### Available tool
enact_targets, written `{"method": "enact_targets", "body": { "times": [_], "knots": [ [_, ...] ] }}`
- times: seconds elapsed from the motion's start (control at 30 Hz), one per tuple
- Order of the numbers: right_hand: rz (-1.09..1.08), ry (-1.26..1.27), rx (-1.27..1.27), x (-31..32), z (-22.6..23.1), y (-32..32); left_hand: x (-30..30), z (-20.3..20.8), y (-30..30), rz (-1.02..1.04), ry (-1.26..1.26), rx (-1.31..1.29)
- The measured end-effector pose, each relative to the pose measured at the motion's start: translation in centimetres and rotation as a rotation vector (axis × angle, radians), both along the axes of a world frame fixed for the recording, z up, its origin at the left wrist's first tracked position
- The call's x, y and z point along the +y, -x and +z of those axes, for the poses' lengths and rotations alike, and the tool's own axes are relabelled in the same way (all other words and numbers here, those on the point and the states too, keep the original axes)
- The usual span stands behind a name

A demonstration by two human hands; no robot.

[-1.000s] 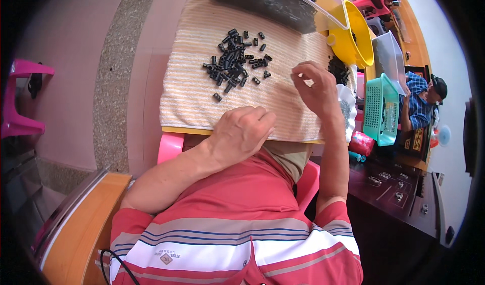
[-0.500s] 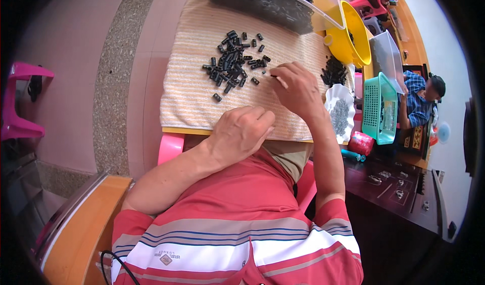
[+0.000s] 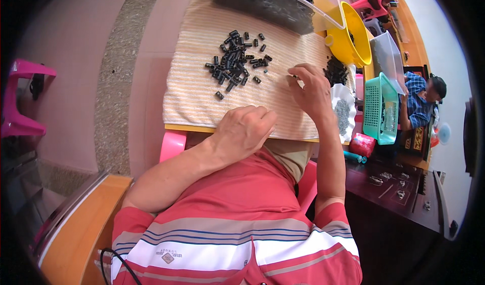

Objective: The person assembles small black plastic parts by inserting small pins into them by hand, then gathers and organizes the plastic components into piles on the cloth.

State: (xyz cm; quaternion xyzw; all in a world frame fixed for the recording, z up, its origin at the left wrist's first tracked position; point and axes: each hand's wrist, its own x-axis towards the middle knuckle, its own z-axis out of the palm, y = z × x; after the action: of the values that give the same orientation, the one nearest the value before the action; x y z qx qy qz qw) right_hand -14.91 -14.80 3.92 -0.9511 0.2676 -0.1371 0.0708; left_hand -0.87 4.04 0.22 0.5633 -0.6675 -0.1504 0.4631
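My right hand (image 3: 309,92) hovers over the towel's right part. Its thumb and forefinger are pinched on a small dark piece (image 3: 294,76), too small to make out fully. My left hand (image 3: 246,128) rests at the towel's near edge with its fingers curled in; whatever they hold is hidden. A loose heap of short black cylindrical parts (image 3: 231,65) lies on the striped towel (image 3: 194,32), left of my right hand. A second pile of slim black pieces (image 3: 335,72) sits just beyond that hand. Beside its wrist, a white scalloped dish (image 3: 335,94) holds small clear or silvery bits.
A clear bin (image 3: 273,17) of black parts stands at the towel's far side. To the right are a yellow bowl (image 3: 348,37), a green basket (image 3: 373,108) and a red-pink container (image 3: 362,144). Another person (image 3: 419,100) sits farther right. A pink stool (image 3: 22,98) stands at left.
My right hand has moved right, away from the heap and closer to the slim black pile. My left hand has stayed almost in place.
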Motion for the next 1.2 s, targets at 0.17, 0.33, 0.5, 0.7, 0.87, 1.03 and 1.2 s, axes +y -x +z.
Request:
{"method": "enact_targets", "body": {
  "times": [0.17, 0.33, 0.5, 0.7, 0.87, 1.03, 1.2],
  "knots": [
    [0.174, -0.159, -0.07, 2.6, 0.5, -2.8, 0.1, 0.1, 0.0, -0.021, 0.0, -0.047],
    [0.221, -0.089, 0.081, 2.8, 0.1, -4.8, 0.3, -0.1, 0.3, -0.023, 0.013, -0.11],
    [0.222, -0.09, 0.1, 2.5, -0.2, -5.7, 0.3, -0.5, 0.6, -0.025, -0.019, -0.102],
    [0.268, -0.046, -0.055, 2.2, -0.1, -6.6, 0.1, -0.4, 0.5, -0.017, -0.021, -0.099],
    [0.241, 0.014, -0.206, 1.0, 2.6, -6.7, -0.1, -0.5, 0.3, -0.009, -0.019, -0.128],
    [0.164, 0.187, -0.313, -3.5, 8.7, -7.2, 0.1, -0.3, 0.2, -0.022, -0.041, -0.088],
    [0.079, 0.189, -0.096, -10.6, 12.3, -9.5, 0.3, 0.0, 0.1, -0.038, -0.023, -0.043]
  ]
}}
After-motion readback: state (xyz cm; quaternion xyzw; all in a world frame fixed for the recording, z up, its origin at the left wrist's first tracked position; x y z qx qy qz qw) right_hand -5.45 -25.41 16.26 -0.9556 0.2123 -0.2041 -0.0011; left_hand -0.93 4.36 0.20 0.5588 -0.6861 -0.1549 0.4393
